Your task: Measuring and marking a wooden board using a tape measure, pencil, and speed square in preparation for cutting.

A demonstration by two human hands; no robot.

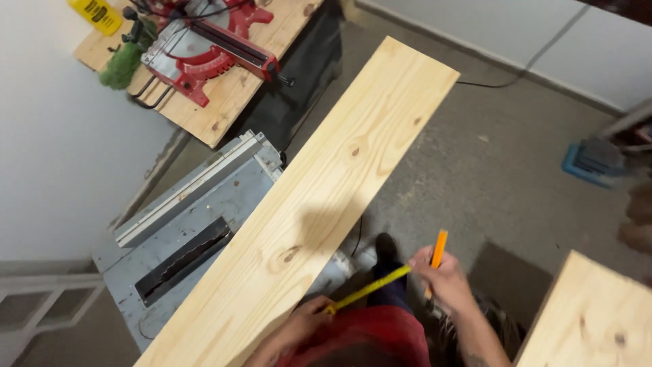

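Board: long pine board (305,204) lies slantwise across the grey table saw (197,224), its far end over the floor.
Left hand (299,326): fingers closed on the near end of the yellow tape (370,289), at the board's near right edge.
Right hand (445,275): pinches the tape's other end and an orange pencil (438,251), clear of the board.
Doing it well: keep the tape taut, straight and flat before marking.

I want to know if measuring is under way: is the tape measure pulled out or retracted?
Pulled out. The yellow tape measure blade stretches between the left hand and the right hand, beside the pine board.
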